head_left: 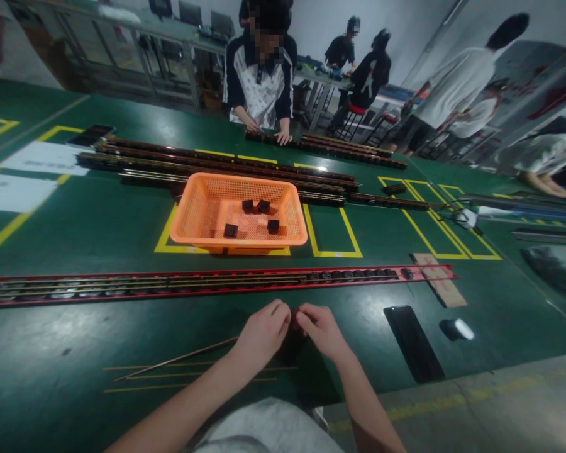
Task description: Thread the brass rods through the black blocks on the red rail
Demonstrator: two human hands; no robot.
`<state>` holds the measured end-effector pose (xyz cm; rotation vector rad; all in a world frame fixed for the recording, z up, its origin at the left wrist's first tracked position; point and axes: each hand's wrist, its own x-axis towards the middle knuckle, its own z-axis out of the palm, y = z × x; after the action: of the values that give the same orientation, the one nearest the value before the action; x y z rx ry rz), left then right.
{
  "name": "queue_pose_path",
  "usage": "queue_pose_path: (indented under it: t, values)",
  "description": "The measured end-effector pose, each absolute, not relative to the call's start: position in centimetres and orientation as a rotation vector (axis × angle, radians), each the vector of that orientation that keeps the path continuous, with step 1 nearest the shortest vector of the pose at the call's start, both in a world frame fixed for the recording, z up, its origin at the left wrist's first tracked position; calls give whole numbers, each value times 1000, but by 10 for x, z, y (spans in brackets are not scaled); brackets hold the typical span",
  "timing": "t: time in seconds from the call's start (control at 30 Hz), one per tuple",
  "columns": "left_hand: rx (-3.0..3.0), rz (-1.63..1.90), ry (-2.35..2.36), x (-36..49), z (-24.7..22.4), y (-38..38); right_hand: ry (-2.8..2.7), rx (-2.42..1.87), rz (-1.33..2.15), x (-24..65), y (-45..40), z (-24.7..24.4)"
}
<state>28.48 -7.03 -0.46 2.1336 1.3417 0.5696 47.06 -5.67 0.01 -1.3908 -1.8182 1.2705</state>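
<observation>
My left hand (265, 328) and my right hand (321, 327) are close together above the green table, fingers curled. Between their fingertips is a small dark piece (296, 319), mostly hidden, pinched from both sides. Just beyond the hands a long red rail (245, 289) runs across the table, with thin brass rods along it and a row of black pieces toward its right part. Thin rods (170, 364) lie on the table by my left forearm. An orange basket (238, 240) behind the rail contains several small black blocks (231, 230).
Bundles of dark rails (217, 165) lie behind the basket. At the right are a black phone (414, 343), a white and black object (457, 329) and a cardboard piece (441, 283) under the rail's end. Across the table a person (261, 82) handles dark rails.
</observation>
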Motion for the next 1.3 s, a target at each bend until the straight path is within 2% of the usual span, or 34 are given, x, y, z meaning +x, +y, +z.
queue_pose_path:
  t: [0.23,0.43,0.67,0.73,0.83,0.93,1.1,1.3]
  values:
    - [2175,505,1428,269,-5,-63,-1537,-1362,1360,462,-47,-14]
    - [2307,362,1563,246,-8,-63,-1153,-1398,1161,483,-31,-18]
    - [2253,398,1571,230,-17,-66,-891,-1395,826,517,-15,-25]
    - [2264,451,1566,231,-18,-66,-985,-1472,659,523,-14,-25]
    - [2335,558,1555,236,-17,-66,-1265,-1552,166,524,-19,-18]
    - [2404,638,1518,244,-12,-63,-1678,-1444,-134,510,-29,-4]
    - [2482,676,1519,262,-3,-52,-2227,-1241,-35,471,-41,7]
    - [2509,682,1519,278,2,-39,-2162,-1284,17,468,-33,-6]
